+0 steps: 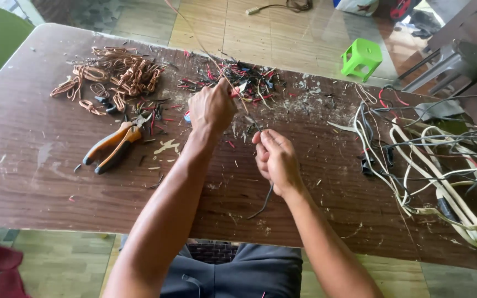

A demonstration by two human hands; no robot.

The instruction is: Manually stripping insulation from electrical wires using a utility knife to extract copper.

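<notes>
My left hand (212,107) is raised over the brown table (34,165), fingers pinched on a thin copper-coloured wire strand (194,33) that runs up and away toward the far side. My right hand (274,157) sits nearer me, closed around a dark insulated wire (264,203) whose tail curls down onto the table. The two hands are a short gap apart along the same wire. Beyond the left hand lies a heap of red and black insulation scraps (244,80).
Orange-handled pliers (114,144) lie left of my left arm. Coils of bare copper wire (114,77) are piled at the far left. A tangle of white, grey and black cables (432,160) covers the right side. A green stool (361,56) stands on the floor beyond.
</notes>
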